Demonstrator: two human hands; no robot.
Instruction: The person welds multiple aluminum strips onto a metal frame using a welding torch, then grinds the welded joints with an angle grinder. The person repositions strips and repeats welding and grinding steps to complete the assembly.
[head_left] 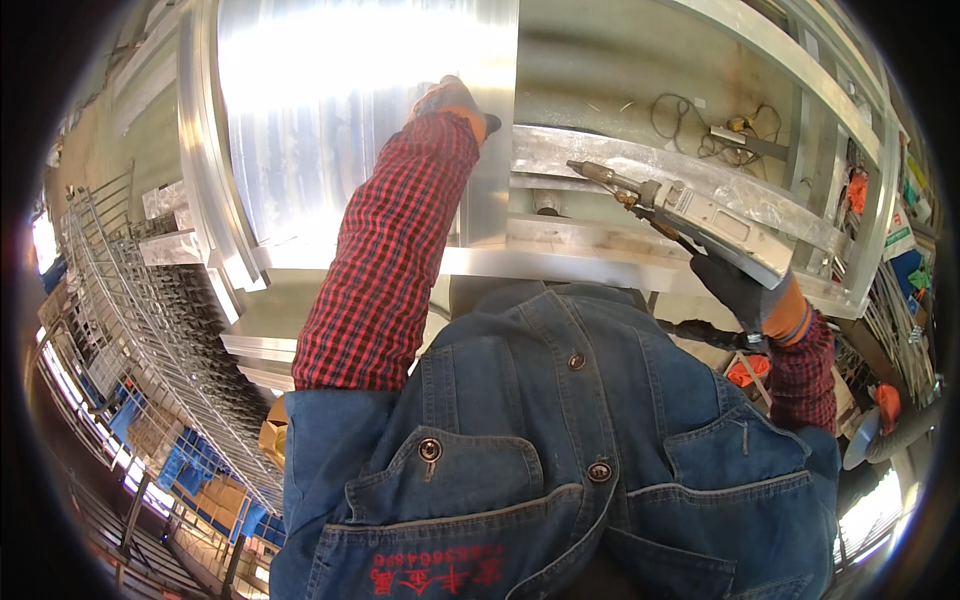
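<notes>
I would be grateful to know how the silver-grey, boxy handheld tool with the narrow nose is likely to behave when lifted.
The silver-grey, boxy handheld tool would likely feel stiff, since its casing looks rigid. It may be fairly heavy for its size, judging by its bulky, metallic-looking build. Its flat sides suggest it probably would not roll freely.

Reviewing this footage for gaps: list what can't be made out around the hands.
In the head view:
Left hand: palm hidden by its own back.
Power tool: underside hidden by its own body and the right hand.
Metal panel: upper part's detail lost to glare; far end cut off by the picture's top edge.
</notes>
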